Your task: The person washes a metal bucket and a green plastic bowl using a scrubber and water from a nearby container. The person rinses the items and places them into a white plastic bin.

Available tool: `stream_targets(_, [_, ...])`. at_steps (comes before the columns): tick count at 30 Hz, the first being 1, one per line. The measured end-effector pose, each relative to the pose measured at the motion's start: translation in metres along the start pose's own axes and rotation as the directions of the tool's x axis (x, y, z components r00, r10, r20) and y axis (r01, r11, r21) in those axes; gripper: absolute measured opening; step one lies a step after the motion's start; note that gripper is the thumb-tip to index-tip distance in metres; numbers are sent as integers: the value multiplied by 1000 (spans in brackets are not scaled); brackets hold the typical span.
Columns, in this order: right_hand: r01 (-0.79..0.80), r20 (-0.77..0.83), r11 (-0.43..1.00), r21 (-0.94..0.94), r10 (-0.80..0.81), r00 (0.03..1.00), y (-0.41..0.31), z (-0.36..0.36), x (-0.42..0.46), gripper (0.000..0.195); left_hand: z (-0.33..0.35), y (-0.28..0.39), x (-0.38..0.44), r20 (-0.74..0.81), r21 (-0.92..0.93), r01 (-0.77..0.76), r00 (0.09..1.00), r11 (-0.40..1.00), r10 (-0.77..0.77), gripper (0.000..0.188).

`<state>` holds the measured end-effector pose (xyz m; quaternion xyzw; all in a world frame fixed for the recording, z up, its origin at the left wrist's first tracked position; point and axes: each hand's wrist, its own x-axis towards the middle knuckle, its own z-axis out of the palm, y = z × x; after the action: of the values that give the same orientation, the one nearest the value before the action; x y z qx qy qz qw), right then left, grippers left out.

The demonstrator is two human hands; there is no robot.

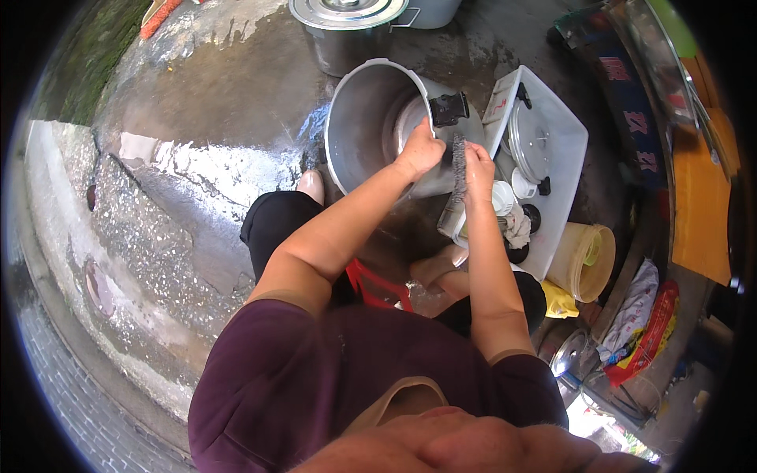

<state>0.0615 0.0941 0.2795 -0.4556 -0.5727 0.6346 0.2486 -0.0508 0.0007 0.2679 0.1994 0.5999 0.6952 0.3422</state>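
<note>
A large metal pressure-cooker pot [361, 127] lies tilted on its side on the wet floor, its mouth turned toward me. My left hand [421, 152] grips its rim, just below the black side handle [449, 109]. In my right hand [479, 171] is a grey steel-wool scrubber [458, 159], held along the pot's outer wall; whether it presses on the metal I cannot tell. Right of that hand stands a translucent plastic tub [562, 177] with a metal lid [528, 142], white plastic parts [502, 198] and a pale cloth [517, 227] inside.
A lidded metal pot [349, 41] stands beyond the tilted one. To the right are a plastic bucket [594, 263], a yellow bag [559, 300] and a red packet [650, 337]. Wet concrete [207, 112] stretches to the left. Something red [378, 287] shows between my legs.
</note>
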Motion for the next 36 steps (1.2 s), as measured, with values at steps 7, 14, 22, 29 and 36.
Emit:
stream_targets(7, [-48,-32,878,476,72,997,-86,-32,10,34,-21,4,0,28,346,-32,999,938,24,39])
stream_targets(14, [636,649,-135,-760,-211,731,-122,29,-13,47,11,1,-26,38,400,-53,998,915,41,32])
stream_targets(22, [384,380,-24,-923,85,921,-108,6,10,45,22,-3,-45,226,401,-122,974,908,31,38])
stream_targets(29, [123,54,260,-958,-255,965,-71,-100,15,54,28,-5,-68,398,525,-227,917,821,-2,41])
stream_targets(36, [196,182,163,-967,-100,978,-53,-78,-70,44,44,-24,-92,456,536,-226,888,813,-54,44])
